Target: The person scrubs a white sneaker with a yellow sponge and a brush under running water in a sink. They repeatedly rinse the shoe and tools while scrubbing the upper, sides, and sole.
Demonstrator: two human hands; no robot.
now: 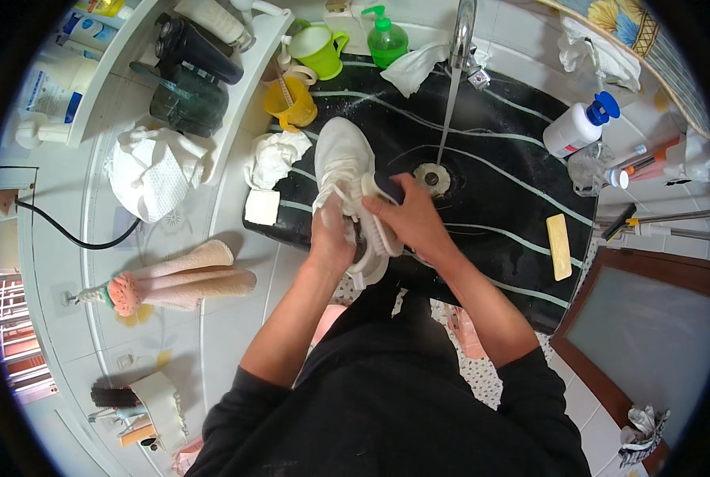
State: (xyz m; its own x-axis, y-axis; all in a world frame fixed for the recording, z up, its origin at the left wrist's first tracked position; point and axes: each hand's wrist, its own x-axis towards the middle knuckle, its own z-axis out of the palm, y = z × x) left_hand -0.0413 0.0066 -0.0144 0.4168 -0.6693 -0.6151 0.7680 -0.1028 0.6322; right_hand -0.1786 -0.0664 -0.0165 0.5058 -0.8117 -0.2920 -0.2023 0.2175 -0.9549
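Observation:
A white lace-up sneaker [344, 149] is held over the left part of a black sink [498, 173] with pale wavy lines, its toe pointing away from me. My left hand [333, 229] grips it near the tongue and the ankle opening. In my right hand [413, 217] is a scrub brush [380, 229] with a dark-topped handle. Its pale bristles lie against the shoe's right side. Water [447, 113] runs from the chrome faucet [463, 36] towards the drain [432, 177], just right of the shoe.
A yellow soap bar [559, 247] lies at the sink's right, near a white bottle [575, 128]. Along the back and left edges stand a green soap dispenser [386, 42], a green cup [318, 52], a yellow cup [292, 101] and crumpled white cloth [276, 158]. A shelf [244, 89] juts out at left.

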